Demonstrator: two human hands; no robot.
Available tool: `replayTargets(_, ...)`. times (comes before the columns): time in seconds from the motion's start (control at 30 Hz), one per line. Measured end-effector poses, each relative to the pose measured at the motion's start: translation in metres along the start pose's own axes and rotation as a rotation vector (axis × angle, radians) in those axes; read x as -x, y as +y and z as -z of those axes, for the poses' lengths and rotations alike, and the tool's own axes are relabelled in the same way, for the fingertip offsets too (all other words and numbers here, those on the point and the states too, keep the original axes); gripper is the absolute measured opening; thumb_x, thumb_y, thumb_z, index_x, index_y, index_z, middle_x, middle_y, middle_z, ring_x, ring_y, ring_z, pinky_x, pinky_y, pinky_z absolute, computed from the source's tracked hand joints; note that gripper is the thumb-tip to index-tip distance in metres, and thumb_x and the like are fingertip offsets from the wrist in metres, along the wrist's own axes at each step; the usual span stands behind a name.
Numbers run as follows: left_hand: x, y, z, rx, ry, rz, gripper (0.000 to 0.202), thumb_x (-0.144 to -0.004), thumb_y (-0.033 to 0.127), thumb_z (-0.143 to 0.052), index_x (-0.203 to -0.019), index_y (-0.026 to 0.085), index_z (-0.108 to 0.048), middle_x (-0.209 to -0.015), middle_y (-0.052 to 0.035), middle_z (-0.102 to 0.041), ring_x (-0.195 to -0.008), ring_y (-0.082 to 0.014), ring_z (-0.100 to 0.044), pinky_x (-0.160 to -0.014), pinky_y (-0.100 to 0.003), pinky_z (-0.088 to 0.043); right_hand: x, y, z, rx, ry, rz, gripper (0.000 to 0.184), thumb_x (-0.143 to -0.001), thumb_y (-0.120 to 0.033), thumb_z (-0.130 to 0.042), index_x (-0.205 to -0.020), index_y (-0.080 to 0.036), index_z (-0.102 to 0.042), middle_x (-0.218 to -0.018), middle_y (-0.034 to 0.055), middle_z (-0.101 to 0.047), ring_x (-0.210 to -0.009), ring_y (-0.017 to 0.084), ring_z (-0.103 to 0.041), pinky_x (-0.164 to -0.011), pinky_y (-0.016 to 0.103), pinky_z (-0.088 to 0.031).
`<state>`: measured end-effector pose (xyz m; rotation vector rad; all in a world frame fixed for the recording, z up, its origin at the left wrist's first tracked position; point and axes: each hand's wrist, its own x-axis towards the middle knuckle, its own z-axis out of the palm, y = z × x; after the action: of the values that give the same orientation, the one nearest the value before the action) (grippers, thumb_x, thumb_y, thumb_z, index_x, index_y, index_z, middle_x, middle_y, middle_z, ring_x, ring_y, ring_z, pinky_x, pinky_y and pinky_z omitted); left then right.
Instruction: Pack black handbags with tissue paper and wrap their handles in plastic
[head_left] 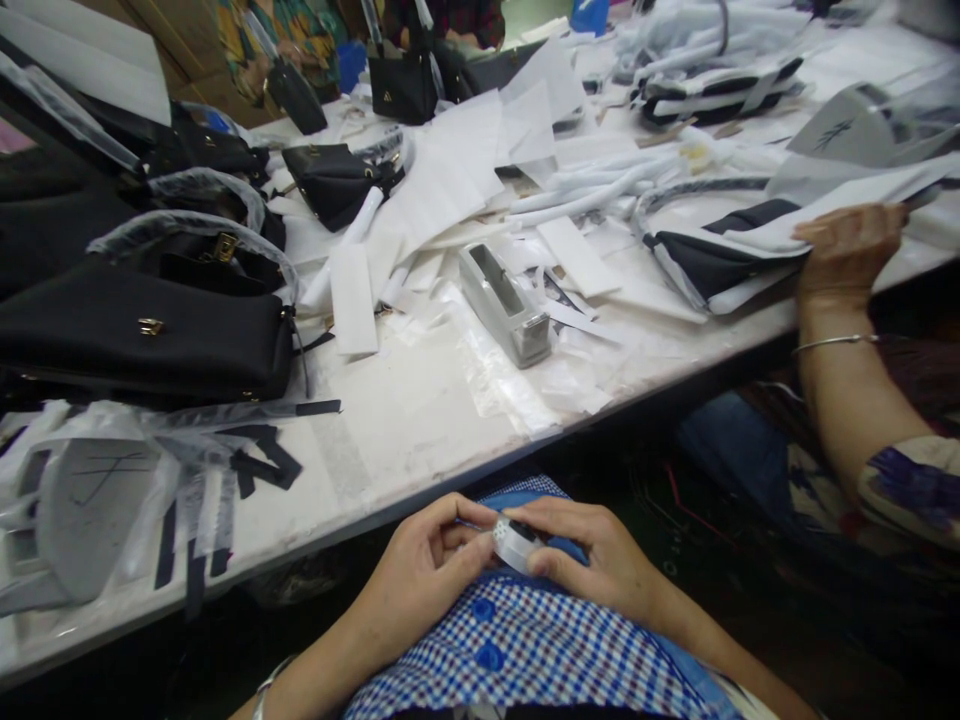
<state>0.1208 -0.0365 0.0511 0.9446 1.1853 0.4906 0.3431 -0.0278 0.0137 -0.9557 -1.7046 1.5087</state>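
Head view: the small grey piece, pale with a black part along its upper right, lies between the person's two hands over their lap, in front of the table edge. Taking this piece as the centre of the clock, with twelve straight up the view, its longer axis appears to run from about ten o'clock to four, its dotted end turned toward the left hand. That hand is at nine o'clock, thumb and forefinger nearly closed on the dotted end, the other fingers curled behind. The right hand is at three o'clock, closed round the opposite end with forefinger above and thumb below. Both hands touch the piece, so neither is clearly nearer; which one bears the weight I cannot tell.

On the table, a grey tape dispenser stands at twelve o'clock, its long slot facing up and its near end toward the person, well apart from both hands. White paper strips and clear film lie around it. A black handbag with a gold clasp is at ten o'clock, and a wrapped grey dispenser at nine. Toward two o'clock, a co-worker's hand rests on white wrapping over a dark bag.
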Motion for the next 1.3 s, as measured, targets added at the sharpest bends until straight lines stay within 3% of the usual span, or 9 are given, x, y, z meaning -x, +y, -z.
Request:
replayTargets(0.1, 0.001, 0.001, 0.001, -0.003, -0.023, 0.046, 0.035, -0.081, 0.037, -0.074, -0.105, 0.016, -0.059, -0.093, -0.0082, -0.072, -0.081, -0.0177, -0.068, -0.069, -0.027, -0.053, 0.0, 0.001, 0.0, 0.005, -0.003, -0.006, 0.037, -0.088, -0.039, -0.07, -0.118, -0.017, -0.073, -0.111, 0.0105, -0.074, -0.103, 0.022, -0.069, -0.093, 0.032, -0.054)
replayTargets(0.27, -0.006, -0.009, -0.002, -0.022, 0.028, 0.033, 0.033, -0.072, 0.025, -0.078, -0.094, 0.015, -0.056, -0.083, -0.0065, -0.07, -0.069, -0.0149, -0.067, -0.061, -0.023, -0.052, 0.002, 0.004, 0.0, 0.009, -0.023, 0.001, 0.036, -0.087, -0.038, -0.072, -0.118, -0.02, -0.073, -0.112, 0.0093, -0.074, -0.104, 0.022, -0.069, -0.093, 0.032, -0.054)
replayTargets(0.43, -0.007, -0.015, -0.004, -0.024, 0.054, -0.006, 0.025, -0.077, 0.024, -0.073, -0.095, 0.016, -0.059, -0.082, -0.0043, -0.07, -0.068, -0.0125, -0.065, -0.057, -0.02, -0.048, 0.002, 0.004, 0.0, 0.007, -0.005, 0.019, 0.035, -0.087, -0.039, -0.072, -0.118, -0.022, -0.073, -0.112, 0.0086, -0.074, -0.105, 0.023, -0.069, -0.093, 0.033, -0.054)
replayTargets(0.57, -0.008, -0.012, -0.005, -0.064, 0.147, -0.038, 0.012, -0.076, 0.014, -0.068, -0.086, 0.015, -0.062, -0.067, 0.002, -0.064, -0.057, -0.0076, -0.058, -0.05, -0.015, -0.04, 0.002, 0.002, 0.0, -0.014, -0.019, 0.022, 0.038, -0.089, -0.043, -0.068, -0.12, -0.021, -0.072, -0.113, 0.0101, -0.073, -0.105, 0.024, -0.069, -0.094, 0.034, -0.055)
replayTargets(0.63, -0.008, -0.008, -0.004, -0.041, 0.137, -0.062, 0.01, -0.078, 0.014, -0.066, -0.088, 0.016, -0.064, -0.065, 0.0026, -0.064, -0.058, -0.0085, -0.059, -0.054, -0.017, -0.045, 0.002, 0.002, 0.0, -0.005, -0.004, 0.019, 0.04, -0.09, -0.044, -0.067, -0.121, -0.02, -0.071, -0.115, 0.0104, -0.073, -0.107, 0.024, -0.068, -0.095, 0.034, -0.054)
replayTargets(0.8, -0.007, 0.001, -0.002, 0.017, 0.121, -0.181, 0.027, -0.088, 0.032, -0.066, -0.112, 0.022, -0.065, -0.11, -0.0065, -0.071, -0.091, -0.0181, -0.07, -0.079, -0.03, -0.059, 0.002, 0.004, -0.003, 0.077, 0.199, -0.011, 0.045, -0.084, -0.04, -0.074, -0.124, -0.02, -0.066, -0.113, 0.0096, -0.071, -0.098, 0.022, -0.069, -0.087, 0.03, -0.057)
replayTargets(0.87, -0.007, 0.005, -0.003, -0.104, 0.207, -0.286, 0.027, -0.085, 0.032, -0.071, -0.111, 0.025, -0.068, -0.115, -0.006, -0.07, -0.093, -0.0194, -0.071, -0.08, -0.03, -0.06, 0.002, 0.005, -0.005, 0.092, 0.272, -0.009, 0.047, -0.081, -0.037, -0.077, -0.123, -0.02, -0.064, -0.113, 0.0087, -0.07, -0.097, 0.021, -0.069, -0.086, 0.028, -0.057)
replayTargets(1.07, -0.006, 0.017, -0.008, -0.584, 0.409, -0.629, 0.009, -0.084, 0.024, -0.072, -0.091, 0.027, -0.076, -0.09, -0.0015, -0.077, -0.082, -0.0177, -0.072, -0.075, -0.026, -0.059, 0.0, 0.003, -0.007, 0.112, 0.376, -0.01, 0.049, -0.079, -0.033, -0.078, -0.122, -0.019, -0.061, -0.113, 0.0099, -0.069, -0.096, 0.022, -0.069, -0.087, 0.031, -0.058)
replayTargets(1.3, -0.003, 0.016, -0.008, -0.832, 0.407, -0.769, 0.011, -0.088, 0.017, -0.065, -0.093, 0.025, -0.071, -0.086, 0.0, -0.075, -0.078, -0.0143, -0.071, -0.072, -0.021, -0.055, 0.001, 0.001, -0.007, 0.203, 0.404, 0.014, 0.047, -0.076, -0.03, -0.08, -0.119, -0.02, -0.063, -0.111, 0.0082, -0.069, -0.093, 0.021, -0.069, -0.085, 0.031, -0.059)
